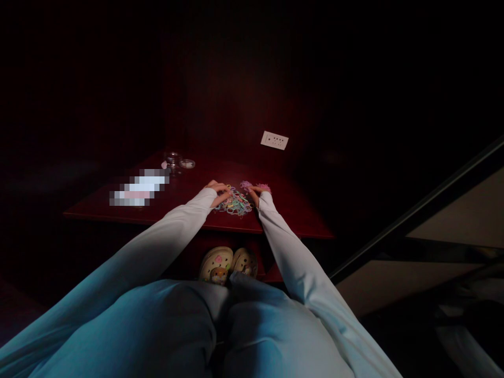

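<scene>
A loose heap of small coloured bands [236, 203] lies on the dark red table [189, 214] between my hands. My left hand [219, 192] is at the heap's left side, its fingers bent over the edge of the bands; whether it pinches one is too small to tell. On the other side, my right hand [254, 194] has its thumb and fingers close together by a purple bunch [246, 185]. A pink bunch [263, 187] shows just beyond the right wrist. What the right fingertips hold, if anything, I cannot make out.
A clear jar [172, 160] and a round clear lid [187, 164] stand at the table's back left. Nearer is a blurred-out bright object [139, 188]. A white socket plate [274, 140] is on the wall behind. Beige clogs [216, 264] show below the front edge.
</scene>
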Tool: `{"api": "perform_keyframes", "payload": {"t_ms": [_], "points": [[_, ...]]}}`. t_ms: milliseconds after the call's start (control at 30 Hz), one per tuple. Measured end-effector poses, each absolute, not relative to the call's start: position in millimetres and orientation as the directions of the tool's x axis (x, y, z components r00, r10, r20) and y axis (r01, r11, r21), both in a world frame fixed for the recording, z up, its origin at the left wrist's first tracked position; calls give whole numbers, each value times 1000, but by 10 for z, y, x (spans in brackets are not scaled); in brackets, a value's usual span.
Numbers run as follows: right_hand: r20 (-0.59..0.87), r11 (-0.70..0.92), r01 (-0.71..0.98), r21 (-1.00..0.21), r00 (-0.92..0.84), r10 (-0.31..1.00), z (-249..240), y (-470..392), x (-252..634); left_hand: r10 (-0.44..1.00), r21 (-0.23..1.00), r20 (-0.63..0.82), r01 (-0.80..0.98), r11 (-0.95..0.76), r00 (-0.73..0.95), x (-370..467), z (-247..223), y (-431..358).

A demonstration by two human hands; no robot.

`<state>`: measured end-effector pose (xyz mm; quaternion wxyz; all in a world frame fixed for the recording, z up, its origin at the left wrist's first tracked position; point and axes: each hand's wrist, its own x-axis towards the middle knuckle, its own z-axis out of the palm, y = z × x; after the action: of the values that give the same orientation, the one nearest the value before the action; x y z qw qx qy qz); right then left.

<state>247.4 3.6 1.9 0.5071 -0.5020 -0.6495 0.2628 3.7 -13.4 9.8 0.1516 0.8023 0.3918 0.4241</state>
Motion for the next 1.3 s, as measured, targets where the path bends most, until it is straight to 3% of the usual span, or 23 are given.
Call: {"api": "perform_keyframes", "payload": {"t_ms": [300,533,767,1300], "points": [[316,319,164,-934,-43,948,89,-168,2100,757,570,571,511,-643,317,25,110,-196],[390,419,207,-884,-169,905,155,-231,2144,766,532,570,577,-620,297,83,54,-88],[422,492,246,-835,-289,860,147,-298,2058,719,518,596,513,-685,358,10,115,-165],[412,477,205,-855,-291,863,74,-217,2104,745,507,577,568,-648,336,118,-24,40]]}}
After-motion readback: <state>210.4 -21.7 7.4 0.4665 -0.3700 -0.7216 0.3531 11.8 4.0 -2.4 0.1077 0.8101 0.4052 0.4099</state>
